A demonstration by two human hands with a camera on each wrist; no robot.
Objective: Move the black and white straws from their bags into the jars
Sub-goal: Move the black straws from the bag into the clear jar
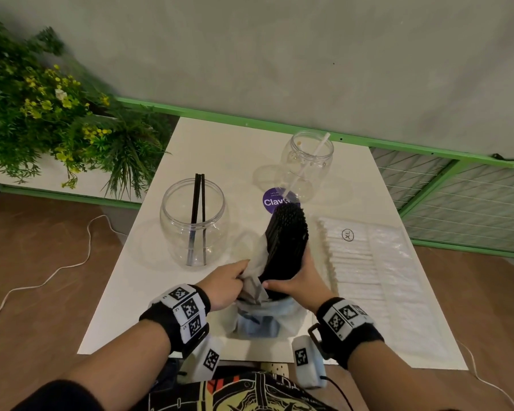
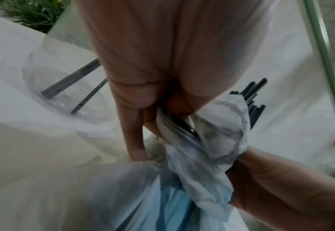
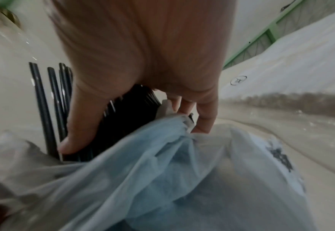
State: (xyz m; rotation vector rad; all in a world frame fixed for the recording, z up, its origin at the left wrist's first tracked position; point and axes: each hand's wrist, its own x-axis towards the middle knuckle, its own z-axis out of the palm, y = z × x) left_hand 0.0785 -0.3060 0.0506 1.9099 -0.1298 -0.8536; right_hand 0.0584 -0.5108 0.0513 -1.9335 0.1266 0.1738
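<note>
The right hand wraps around a thick bundle of black straws, too many to count, that tilts toward 12 o'clock out of a pale plastic bag. The left hand pinches the bag's crumpled mouth at the bundle's 9 o'clock. Two clear jars stand on the white table: the near jar, at 10 o'clock, holds two black straws; the far jar, at 12 o'clock, holds one white straw. One flat bag of white straws lies at 3 o'clock.
</note>
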